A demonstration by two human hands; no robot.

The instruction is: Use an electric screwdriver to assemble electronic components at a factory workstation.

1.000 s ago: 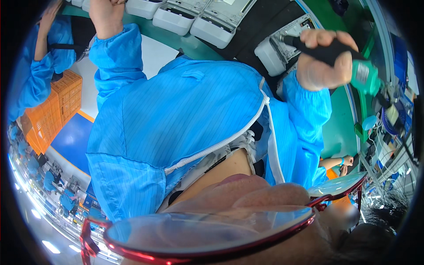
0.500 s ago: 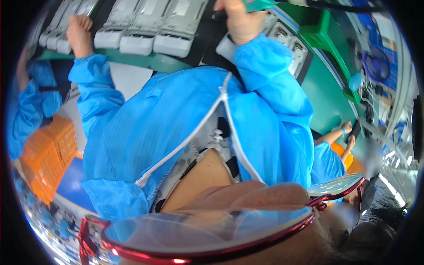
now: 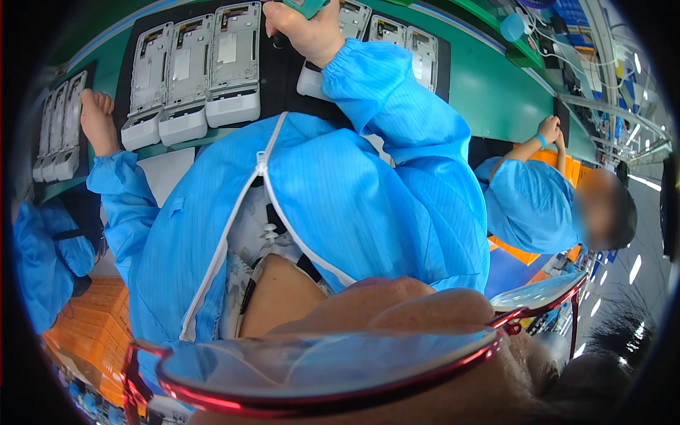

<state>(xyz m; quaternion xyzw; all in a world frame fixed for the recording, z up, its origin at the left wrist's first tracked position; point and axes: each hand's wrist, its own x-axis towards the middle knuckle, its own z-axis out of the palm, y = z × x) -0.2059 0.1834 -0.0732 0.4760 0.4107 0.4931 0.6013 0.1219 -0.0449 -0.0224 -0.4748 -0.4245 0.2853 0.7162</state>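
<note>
Presently, a green-bodied hand tool, probably a powered screwdriver, is gripped in the closed right hand and held over a white device housing on the black mat near the top of the view. The left hand is rested on the bench edge beside a second row of housings, fingers curled loosely with nothing pinched. Three open housings are laid side by side between the hands, and two more are seen to the right. Whether any unit has been fastened cannot be told; work is judged to be in mid-row. A co-worker's hand is noted at the green bench, well apart.
</note>
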